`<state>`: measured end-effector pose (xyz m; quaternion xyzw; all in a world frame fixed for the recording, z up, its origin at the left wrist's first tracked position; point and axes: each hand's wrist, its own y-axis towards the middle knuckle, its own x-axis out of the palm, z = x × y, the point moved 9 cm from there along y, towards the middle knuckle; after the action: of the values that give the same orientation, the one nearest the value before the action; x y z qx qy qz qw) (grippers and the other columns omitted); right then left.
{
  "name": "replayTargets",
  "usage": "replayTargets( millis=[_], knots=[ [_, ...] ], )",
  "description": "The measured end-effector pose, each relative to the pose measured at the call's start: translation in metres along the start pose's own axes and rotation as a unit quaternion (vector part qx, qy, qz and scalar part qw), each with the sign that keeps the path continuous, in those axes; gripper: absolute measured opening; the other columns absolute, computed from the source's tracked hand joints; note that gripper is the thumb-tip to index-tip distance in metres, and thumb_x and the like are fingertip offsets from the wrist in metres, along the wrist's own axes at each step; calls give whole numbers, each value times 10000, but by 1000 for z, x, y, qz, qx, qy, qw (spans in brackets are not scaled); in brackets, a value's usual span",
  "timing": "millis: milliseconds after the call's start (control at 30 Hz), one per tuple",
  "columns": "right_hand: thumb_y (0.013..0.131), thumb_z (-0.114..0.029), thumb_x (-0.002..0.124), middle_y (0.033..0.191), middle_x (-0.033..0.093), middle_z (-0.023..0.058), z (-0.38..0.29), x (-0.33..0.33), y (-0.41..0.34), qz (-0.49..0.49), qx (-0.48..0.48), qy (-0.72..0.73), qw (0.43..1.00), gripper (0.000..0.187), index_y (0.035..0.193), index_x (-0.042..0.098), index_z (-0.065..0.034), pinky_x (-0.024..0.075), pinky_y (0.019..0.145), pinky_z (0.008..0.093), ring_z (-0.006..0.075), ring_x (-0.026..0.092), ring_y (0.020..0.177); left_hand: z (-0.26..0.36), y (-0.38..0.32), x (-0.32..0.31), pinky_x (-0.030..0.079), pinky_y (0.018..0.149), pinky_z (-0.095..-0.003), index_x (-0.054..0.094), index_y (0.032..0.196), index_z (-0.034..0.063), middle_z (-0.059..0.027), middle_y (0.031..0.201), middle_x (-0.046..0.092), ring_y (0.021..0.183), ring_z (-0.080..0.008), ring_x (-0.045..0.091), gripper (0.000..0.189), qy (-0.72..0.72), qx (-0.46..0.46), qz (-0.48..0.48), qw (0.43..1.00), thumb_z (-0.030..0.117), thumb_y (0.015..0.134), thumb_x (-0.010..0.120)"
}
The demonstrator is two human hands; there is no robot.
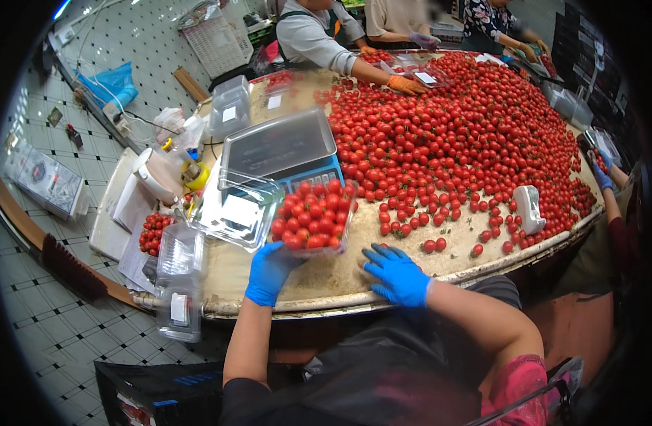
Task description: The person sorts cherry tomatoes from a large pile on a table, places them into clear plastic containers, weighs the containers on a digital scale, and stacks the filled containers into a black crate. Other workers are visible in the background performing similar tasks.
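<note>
In a blue glove, my left hand (271,270) holds the near corner of a clear plastic clamshell box filled with cherry tomatoes (312,215). The box's transparent lid (240,210), bearing a white label, lies folded back to the left. My right hand (394,270), also gloved in blue, is spread near the table's front edge and holds nothing that I can see. A digital scale with a metal pan (278,144) stands just beyond the box. A large heap of cherry tomatoes (443,133) covers much of the table to the right.
Empty clamshell boxes (181,253) and a smaller lot of tomatoes (154,233) are at the left, near an electric kettle (157,174). A white device (528,209) stands among the tomatoes. Several co-workers reach in from the far and right sides. The table's rim (326,306) curves before me.
</note>
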<state>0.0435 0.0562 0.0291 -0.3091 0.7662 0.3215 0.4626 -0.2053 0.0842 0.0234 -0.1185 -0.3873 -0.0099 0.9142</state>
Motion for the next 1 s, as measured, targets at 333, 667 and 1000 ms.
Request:
replayTargets(
  millis=[333,667,1000],
  knots=[
    [877,-111,586,1253,609,160,103,-33,-16,199,222,126,946,316,1186,601,-42,459,969,453,335,569,1162,-41,3,-17,529,958,-447,384,1482,140,-118,1106,656,1085,-258,633,732,86,-70,-23,994,-27,799,589],
    [904,-157,639,892,647,89,108,15,-24,96,401,491,767,397,1250,550,16,517,586,281,143,628,683,3,53,-11,533,860,-297,377,1500,174,-114,1318,579,1116,-181,608,785,311,-17,-48,949,54,788,684],
    [954,-253,537,737,638,108,98,25,-38,98,426,589,680,259,1042,583,-15,544,541,319,215,652,602,28,11,39,258,1171,-413,632,1259,82,-88,1339,570,1289,-231,486,686,427,117,-116,889,637,997,327]
  ],
)
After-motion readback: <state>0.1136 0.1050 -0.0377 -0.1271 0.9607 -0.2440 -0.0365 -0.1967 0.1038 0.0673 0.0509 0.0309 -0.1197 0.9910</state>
